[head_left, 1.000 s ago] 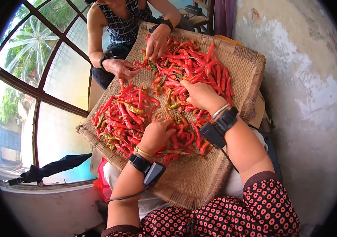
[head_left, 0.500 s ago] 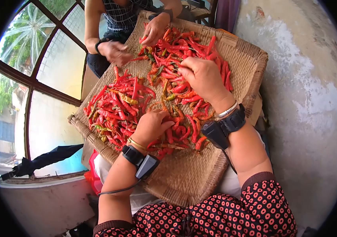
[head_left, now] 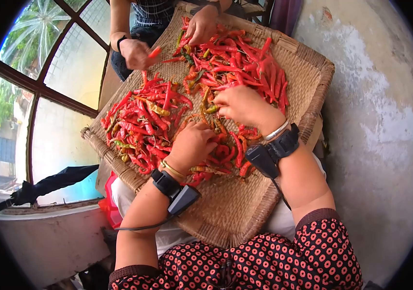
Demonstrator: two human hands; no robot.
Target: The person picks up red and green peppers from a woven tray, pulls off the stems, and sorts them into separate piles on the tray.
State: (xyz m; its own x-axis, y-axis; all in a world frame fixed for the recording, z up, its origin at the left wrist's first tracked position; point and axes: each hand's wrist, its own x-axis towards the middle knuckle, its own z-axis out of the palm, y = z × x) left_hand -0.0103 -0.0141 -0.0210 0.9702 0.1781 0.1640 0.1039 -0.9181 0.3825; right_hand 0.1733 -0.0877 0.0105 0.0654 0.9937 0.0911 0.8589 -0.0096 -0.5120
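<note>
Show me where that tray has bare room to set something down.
The woven tray is bare at its near end, below the left hand and right hand, and in a strip between the chillies and the right rim. The middle, left side and far end, by the other person's hands, are crowded.

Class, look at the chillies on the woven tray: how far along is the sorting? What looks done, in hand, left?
Seemingly done: a separate heap of red chillies lies at the tray's left side. In hand: the left hand and right hand rest on the mixed middle patch; a co-worker's hand holds one chilli. Left: that patch and the far heap, so probably about half.
</note>
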